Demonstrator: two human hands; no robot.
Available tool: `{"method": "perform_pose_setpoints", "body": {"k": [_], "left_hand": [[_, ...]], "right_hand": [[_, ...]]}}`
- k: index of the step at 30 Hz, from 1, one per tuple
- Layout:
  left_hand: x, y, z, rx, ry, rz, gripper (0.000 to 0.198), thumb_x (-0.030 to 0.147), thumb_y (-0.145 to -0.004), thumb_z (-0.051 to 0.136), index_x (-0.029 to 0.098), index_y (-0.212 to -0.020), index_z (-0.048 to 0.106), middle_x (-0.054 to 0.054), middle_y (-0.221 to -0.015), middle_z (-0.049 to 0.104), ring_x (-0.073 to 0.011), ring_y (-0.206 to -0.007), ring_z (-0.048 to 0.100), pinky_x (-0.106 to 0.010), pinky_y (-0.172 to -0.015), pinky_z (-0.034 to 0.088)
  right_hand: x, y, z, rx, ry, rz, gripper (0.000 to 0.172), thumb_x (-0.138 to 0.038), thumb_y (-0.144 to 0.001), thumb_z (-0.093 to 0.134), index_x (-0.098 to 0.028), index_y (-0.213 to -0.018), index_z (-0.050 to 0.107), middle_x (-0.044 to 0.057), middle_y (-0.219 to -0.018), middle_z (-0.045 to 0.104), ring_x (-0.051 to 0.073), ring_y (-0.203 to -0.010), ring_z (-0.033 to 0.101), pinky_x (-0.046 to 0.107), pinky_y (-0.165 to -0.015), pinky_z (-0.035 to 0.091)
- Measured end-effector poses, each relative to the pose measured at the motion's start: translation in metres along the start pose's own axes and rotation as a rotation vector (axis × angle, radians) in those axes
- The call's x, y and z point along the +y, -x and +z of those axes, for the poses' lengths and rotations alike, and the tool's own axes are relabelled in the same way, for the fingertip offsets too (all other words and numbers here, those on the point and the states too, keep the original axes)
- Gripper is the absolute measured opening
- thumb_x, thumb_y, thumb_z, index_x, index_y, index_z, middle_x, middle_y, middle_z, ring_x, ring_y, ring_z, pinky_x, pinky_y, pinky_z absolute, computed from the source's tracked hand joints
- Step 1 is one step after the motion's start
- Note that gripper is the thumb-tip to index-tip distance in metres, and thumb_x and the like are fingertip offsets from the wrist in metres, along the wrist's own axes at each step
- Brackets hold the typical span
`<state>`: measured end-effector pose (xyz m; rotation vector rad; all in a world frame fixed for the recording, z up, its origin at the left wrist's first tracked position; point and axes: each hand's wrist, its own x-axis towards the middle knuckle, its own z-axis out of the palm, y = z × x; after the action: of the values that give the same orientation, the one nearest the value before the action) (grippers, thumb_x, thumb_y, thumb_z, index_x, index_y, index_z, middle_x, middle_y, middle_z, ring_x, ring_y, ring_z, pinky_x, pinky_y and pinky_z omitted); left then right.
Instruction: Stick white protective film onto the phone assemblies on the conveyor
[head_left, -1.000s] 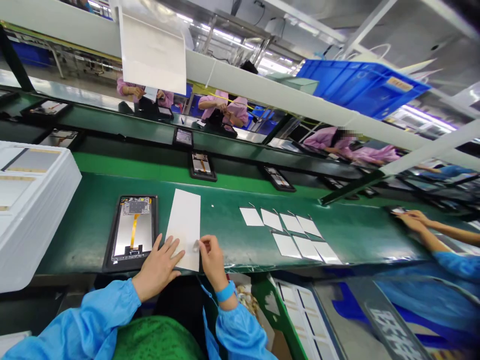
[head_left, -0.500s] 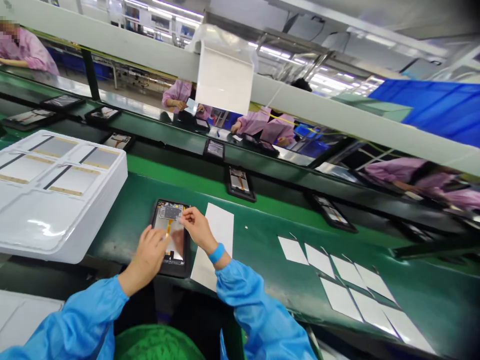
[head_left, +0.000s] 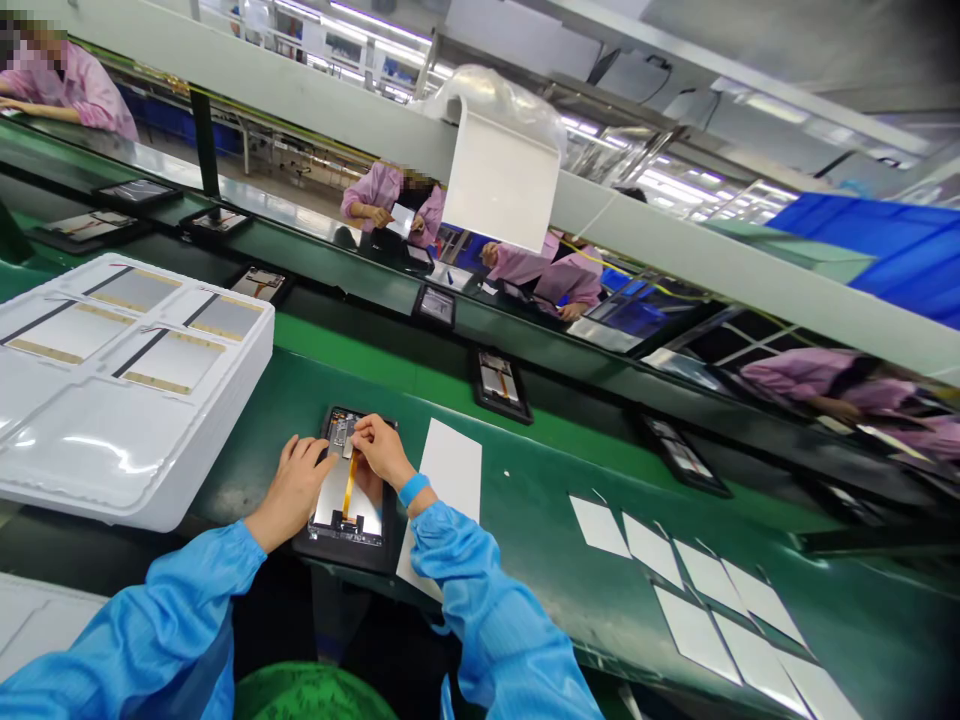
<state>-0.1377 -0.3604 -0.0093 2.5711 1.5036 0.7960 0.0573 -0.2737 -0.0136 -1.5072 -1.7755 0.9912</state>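
A black tray (head_left: pixel 341 545) lies on the green belt in front of me and carries an open device (head_left: pixel 330 500) with a silver back and an orange flex cable. My left hand (head_left: pixel 291 487) rests on the tray's left edge, fingers bent, tips pressing near the device's upper left. My right hand (head_left: pixel 382 452) is over the top of the device. Its thumb and forefinger pinch together at the upper end of the cable, and what they hold is too small to make out. A long white backing sheet (head_left: pixel 452 470) lies just right of the tray.
A stack of white moulded trays (head_left: pixel 135 410) holding silver panels stands at the left. Several small white sheets (head_left: pixel 679 560) lie in rows on the belt at the right. More trayed devices (head_left: pixel 501 385) sit on the far belt, where people in pink work. A white card (head_left: pixel 501 180) hangs overhead.
My right hand has left the white sheet's near end and moved left onto the device's top. My left hand has shifted from the sheet to the tray's left edge. My view has swung left.
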Motion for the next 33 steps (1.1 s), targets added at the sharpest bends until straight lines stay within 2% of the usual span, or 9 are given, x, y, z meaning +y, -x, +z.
{"method": "perform_pose_setpoints", "body": {"k": [9,21,24,29,33], "left_hand": [[0.005,-0.009,0.007,-0.037,-0.04,0.015,0.043,0.006,-0.089,0.045,0.024,-0.125,0.062,-0.011,-0.131,0.055,-0.0281,-0.123,0.044,-0.055,-0.111,0.029],[0.018,-0.021,0.0,-0.091,-0.127,0.008,0.037,0.009,-0.094,0.042,0.021,-0.122,0.062,-0.012,-0.128,0.055,-0.0278,-0.121,0.042,-0.054,-0.11,0.028],[0.025,-0.024,-0.003,-0.122,-0.148,0.018,0.032,0.012,-0.095,0.04,0.017,-0.119,0.062,-0.012,-0.116,0.059,-0.0261,-0.111,0.047,-0.048,-0.102,0.035],[0.032,-0.027,0.0,-0.132,-0.215,0.018,0.035,0.011,-0.096,0.039,0.015,-0.125,0.057,-0.012,-0.111,0.06,-0.0257,-0.103,0.049,-0.043,-0.09,0.038],[0.03,-0.025,0.002,-0.151,-0.25,0.001,0.033,0.014,-0.096,0.039,0.017,-0.123,0.058,-0.012,-0.11,0.059,-0.0263,-0.101,0.049,-0.041,-0.082,0.038]], "right_hand": [[-0.008,0.004,0.001,0.033,0.076,-0.001,0.013,-0.016,-0.079,0.061,-0.023,-0.089,0.056,-0.003,-0.075,0.066,0.014,-0.073,0.066,0.028,-0.071,0.053],[-0.017,0.01,0.001,0.065,0.182,-0.057,0.017,-0.01,-0.081,0.062,-0.023,-0.09,0.056,-0.002,-0.076,0.066,0.016,-0.073,0.065,0.029,-0.073,0.05],[-0.015,0.012,0.001,0.069,0.2,-0.094,0.017,-0.01,-0.082,0.06,-0.022,-0.093,0.057,-0.001,-0.08,0.065,0.016,-0.074,0.064,0.031,-0.076,0.051],[-0.009,0.011,-0.004,0.111,0.204,-0.161,0.017,-0.012,-0.084,0.059,-0.02,-0.098,0.058,0.005,-0.11,0.057,0.01,-0.065,0.058,0.033,-0.082,0.052],[-0.006,0.012,-0.007,0.09,0.233,-0.174,0.014,-0.012,-0.085,0.059,-0.02,-0.096,0.058,0.003,-0.105,0.054,0.011,-0.072,0.058,0.032,-0.085,0.051]]}}
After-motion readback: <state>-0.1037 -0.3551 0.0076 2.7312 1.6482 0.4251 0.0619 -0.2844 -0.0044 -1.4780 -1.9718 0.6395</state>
